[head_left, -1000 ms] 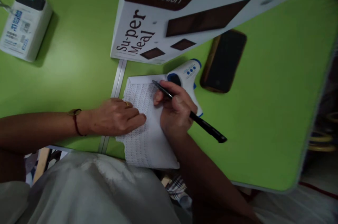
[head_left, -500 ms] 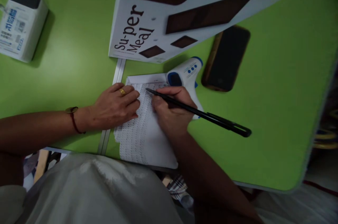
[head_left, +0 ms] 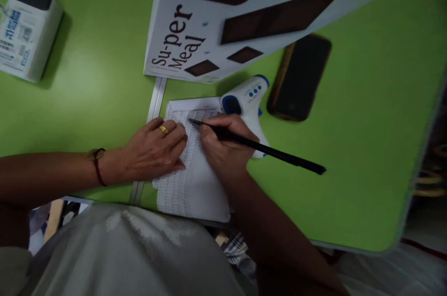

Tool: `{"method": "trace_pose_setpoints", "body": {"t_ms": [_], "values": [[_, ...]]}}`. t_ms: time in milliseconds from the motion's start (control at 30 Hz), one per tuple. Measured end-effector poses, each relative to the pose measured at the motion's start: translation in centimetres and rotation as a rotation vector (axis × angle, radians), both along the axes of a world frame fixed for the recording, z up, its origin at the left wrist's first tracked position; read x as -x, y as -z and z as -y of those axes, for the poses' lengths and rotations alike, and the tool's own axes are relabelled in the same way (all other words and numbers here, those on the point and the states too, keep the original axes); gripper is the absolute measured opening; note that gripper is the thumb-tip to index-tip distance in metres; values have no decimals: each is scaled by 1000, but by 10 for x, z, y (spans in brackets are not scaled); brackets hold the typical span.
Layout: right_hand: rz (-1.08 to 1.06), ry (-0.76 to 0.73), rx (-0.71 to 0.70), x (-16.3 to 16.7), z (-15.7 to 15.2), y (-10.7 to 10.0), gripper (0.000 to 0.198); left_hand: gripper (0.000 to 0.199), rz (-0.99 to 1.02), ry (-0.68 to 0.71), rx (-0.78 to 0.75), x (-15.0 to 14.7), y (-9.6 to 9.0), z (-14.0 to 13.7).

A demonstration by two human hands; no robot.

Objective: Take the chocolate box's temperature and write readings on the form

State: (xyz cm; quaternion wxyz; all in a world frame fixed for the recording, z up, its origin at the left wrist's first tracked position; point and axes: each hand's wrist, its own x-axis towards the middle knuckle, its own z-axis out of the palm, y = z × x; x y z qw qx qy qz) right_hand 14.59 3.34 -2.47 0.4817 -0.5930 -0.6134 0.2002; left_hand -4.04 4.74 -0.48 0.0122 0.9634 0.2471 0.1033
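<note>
A sheet of paper [head_left: 206, 189], covered on its left part with dense rows of small writing, lies at the front edge of the green table. My right hand [head_left: 226, 142] is closed round a black pen [head_left: 279, 151]. The pen's tip touches or hovers just over the written rows near the top of the sheet. On the left side of the paper rests my left hand [head_left: 157, 147], its fingers curled together and a gold ring on one. Behind my right hand, a white and blue infrared thermometer [head_left: 249, 98] overlaps the sheet's upper right corner.
A large white NutriMotion box [head_left: 206, 26] stands behind the paper. Right of it lies a dark phone [head_left: 300, 77] in a brown case. A white power bank [head_left: 31, 30] with a cable sits at the far left. A metal strip [head_left: 157, 96] crosses the green table [head_left: 366, 147].
My left hand has slid slightly down toward me on the paper. The pen tip has shifted a little left and down, and its back end has swung slightly left.
</note>
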Motion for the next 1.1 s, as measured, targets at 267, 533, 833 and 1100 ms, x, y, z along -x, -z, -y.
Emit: {"method": "trace_pose_setpoints", "body": {"t_ms": [267,533,833,1100], "values": [[-16,-9,-3,1,-1,3,6,58,17,-12,-10,-2,-1,3],[-15,-42,-8,2,-1,2,6,51,-1,-3,6,-2,-2,3],[-34,-39,-12,3,0,2,9,52,28,1,-13,-1,0,2],[-42,-36,-17,3,-1,4,9,52,4,2,-4,-2,-3,2]]}}
